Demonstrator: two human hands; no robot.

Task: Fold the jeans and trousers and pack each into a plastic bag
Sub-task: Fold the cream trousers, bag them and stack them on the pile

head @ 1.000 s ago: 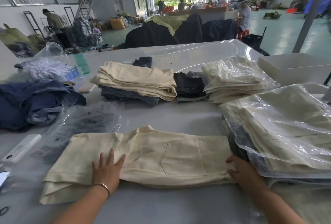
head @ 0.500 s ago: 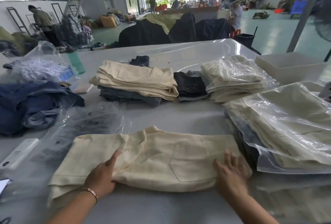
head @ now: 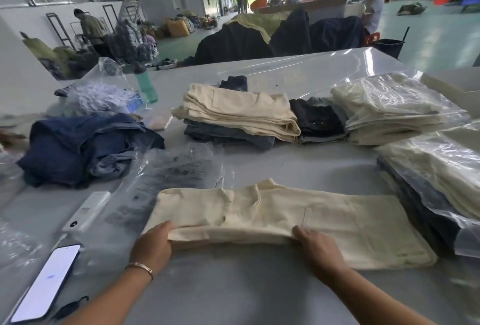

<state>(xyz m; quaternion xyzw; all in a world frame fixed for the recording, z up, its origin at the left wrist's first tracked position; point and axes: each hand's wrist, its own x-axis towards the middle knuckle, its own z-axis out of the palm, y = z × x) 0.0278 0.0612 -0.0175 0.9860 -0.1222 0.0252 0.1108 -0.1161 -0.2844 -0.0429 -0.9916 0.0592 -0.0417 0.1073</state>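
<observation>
A pair of cream trousers (head: 298, 216) lies folded lengthwise on the grey table (head: 233, 288) in front of me. My left hand (head: 153, 245) grips the near folded edge at its left end. My right hand (head: 315, 244) grips the same edge near the middle, thumb on top. An empty clear plastic bag (head: 168, 179) with dark print lies flat just beyond the trousers' left end. Bagged cream trousers (head: 441, 176) are stacked at the right.
A folded stack of cream and dark garments (head: 239, 114) and a second bagged pile (head: 387, 111) sit mid-table. Loose blue jeans (head: 83, 148) lie at the left. A phone (head: 46, 283), a white remote (head: 88, 211) and a green bottle (head: 146, 85) are at the left side.
The left end of the trousers has been folded in, making the piece shorter. Both hands moved from lying flat on the cloth to gripping its near edge.
</observation>
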